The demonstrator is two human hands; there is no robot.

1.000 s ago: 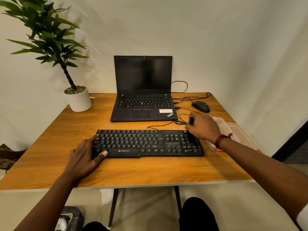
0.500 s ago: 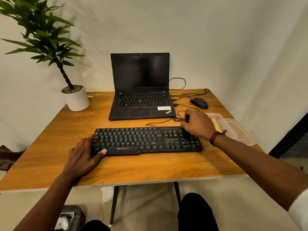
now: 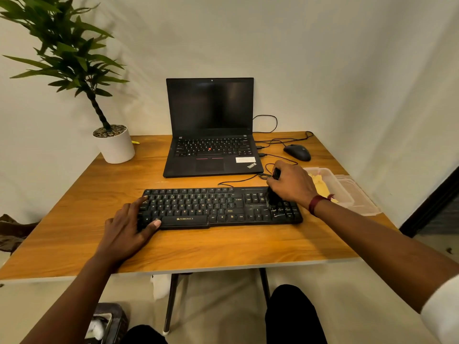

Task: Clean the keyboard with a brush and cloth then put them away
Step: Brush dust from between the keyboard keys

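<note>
Now I am brushing the keyboard [image 3: 218, 207] at three o'clock, right hand [image 3: 291, 186] gripping the brush [image 3: 272, 200], left hand [image 3: 126, 229] pressing flat; next probably sweeping toward nine.

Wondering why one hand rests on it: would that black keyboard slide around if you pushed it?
Probably: the keyboard looks thin and light, on a smooth wooden table, and the left hand rests on its end while the right hand holds the brush. Likely stiff, since it lies flat. Its cable might tug back.
</note>
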